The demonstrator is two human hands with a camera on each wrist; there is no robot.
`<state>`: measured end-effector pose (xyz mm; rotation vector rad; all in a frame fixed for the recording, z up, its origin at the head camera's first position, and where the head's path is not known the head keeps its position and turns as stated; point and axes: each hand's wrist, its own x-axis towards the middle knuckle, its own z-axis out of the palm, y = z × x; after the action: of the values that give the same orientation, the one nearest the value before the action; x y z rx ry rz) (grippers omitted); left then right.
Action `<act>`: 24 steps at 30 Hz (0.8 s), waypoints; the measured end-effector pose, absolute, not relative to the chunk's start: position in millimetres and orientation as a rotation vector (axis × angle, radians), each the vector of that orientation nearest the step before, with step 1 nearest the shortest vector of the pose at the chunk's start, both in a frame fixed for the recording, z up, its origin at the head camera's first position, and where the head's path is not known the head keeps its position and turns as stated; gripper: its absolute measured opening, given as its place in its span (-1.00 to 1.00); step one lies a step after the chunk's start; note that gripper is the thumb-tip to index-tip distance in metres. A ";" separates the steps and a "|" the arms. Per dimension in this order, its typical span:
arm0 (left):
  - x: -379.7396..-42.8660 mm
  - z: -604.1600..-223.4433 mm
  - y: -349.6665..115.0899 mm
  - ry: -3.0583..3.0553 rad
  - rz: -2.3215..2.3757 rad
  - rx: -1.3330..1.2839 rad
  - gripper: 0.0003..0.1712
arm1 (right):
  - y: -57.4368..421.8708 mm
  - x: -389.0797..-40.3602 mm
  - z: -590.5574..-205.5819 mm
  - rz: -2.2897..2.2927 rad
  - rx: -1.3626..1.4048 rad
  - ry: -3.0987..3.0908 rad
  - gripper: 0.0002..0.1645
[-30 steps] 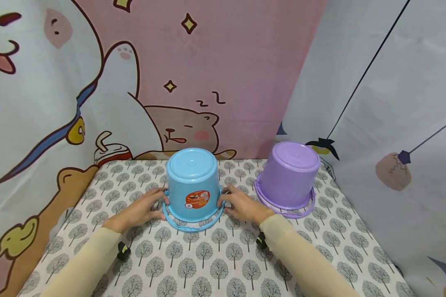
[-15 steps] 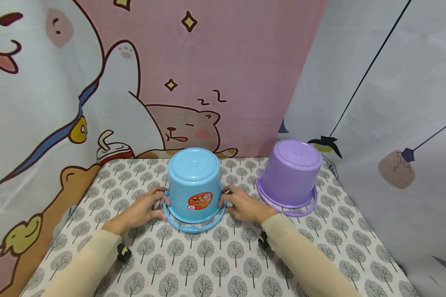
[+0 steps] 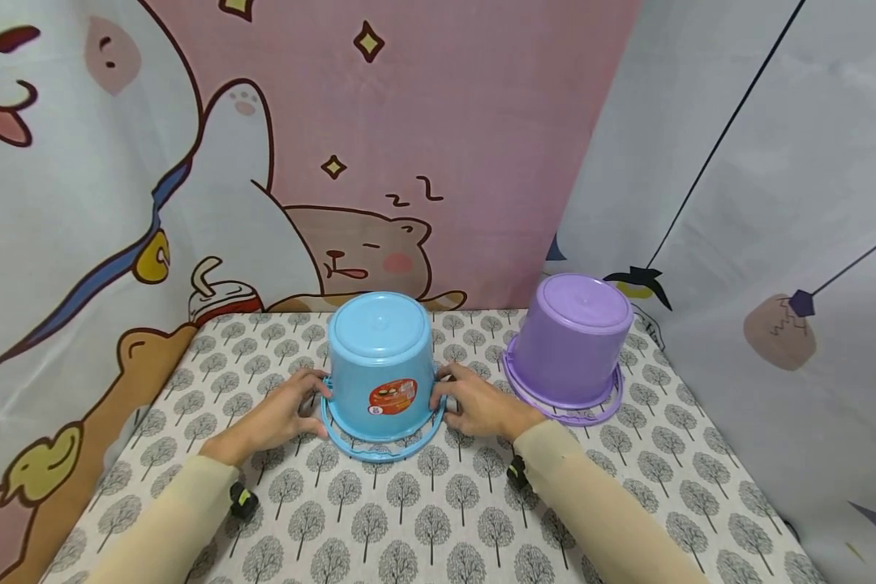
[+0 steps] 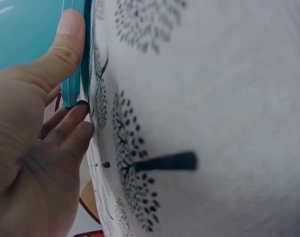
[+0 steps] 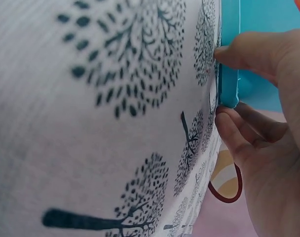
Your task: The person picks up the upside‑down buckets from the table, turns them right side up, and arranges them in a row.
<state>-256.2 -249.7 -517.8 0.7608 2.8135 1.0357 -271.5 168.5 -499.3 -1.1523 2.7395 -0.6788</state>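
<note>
A light blue plastic bucket (image 3: pixel 381 369) stands upside down on the tablecloth, its base upward and an oval red label on its near side. Its handle (image 3: pixel 383 457) loops round the rim on the near side. My left hand (image 3: pixel 281 414) grips the rim's left side; in the left wrist view the thumb (image 4: pixel 66 47) lies on the rim and the other fingers reach behind it. On the right side my right hand (image 3: pixel 474 401) holds the rim the same way, its thumb (image 5: pixel 234 52) at the edge and fingertips (image 5: pixel 226 121) low by the cloth.
To the right, a purple bucket (image 3: pixel 573 345) also stands upside down, its handle (image 3: pixel 555 415) lying round its rim. The tablecloth (image 3: pixel 401 519) has a tree print. Cartoon-printed curtains (image 3: pixel 474 122) hang behind the table and at both sides.
The blue bucket's handle sits very slightly nearer the person than half a second ago. Both hands have stayed at the rim, and the purple bucket has not moved.
</note>
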 end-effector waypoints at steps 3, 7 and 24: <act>-256.1 -517.8 -249.8 2.797 1.081 0.742 -0.10 | 168.6 -272.5 -500.7 -0.680 -1.154 2.743 -0.67; -256.9 -519.1 -250.3 2.781 1.120 0.731 0.09 | 169.2 -272.8 -501.4 -0.688 -1.124 2.739 -0.65; -253.5 -517.9 -253.4 2.677 1.287 0.736 -0.54 | 173.7 -272.6 -502.0 -0.771 -1.079 2.723 -0.62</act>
<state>-253.5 -253.4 -517.9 0.7355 2.6774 1.2865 -272.6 173.7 -502.0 -1.0794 2.7235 -0.7709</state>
